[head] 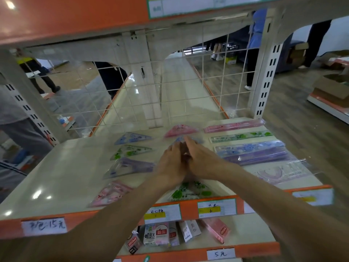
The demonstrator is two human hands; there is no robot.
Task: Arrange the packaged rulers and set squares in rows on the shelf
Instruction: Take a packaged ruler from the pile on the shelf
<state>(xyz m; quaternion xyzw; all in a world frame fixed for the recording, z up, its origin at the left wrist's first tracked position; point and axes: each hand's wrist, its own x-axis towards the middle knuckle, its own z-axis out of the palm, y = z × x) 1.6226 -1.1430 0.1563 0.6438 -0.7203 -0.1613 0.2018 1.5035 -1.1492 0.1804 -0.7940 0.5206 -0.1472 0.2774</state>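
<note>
Meeting at centre frame, the left hand (171,163) and right hand (203,159) crowded over a blue set square (196,140) on the shelf (62,167). Right fingers (188,144) lay straight and together, tips on the pack. The left fingers were blurred, so their grip could not be told. Rulers (239,136) lined the right side, other set squares (130,151) the left.

The shelf (66,167) was cream, its front edge (188,210) orange. Toward nine o'clock lay a blue-printed set square (132,138), a green-blotched set square (130,151), a purple set square (130,167) and a pink set square (111,193). Toward three o'clock lay a pink ruler (234,125), a green-spotted ruler (240,136) and a purple ruler (260,156). At six o'clock a white label (216,205) bore a yellow band.
</note>
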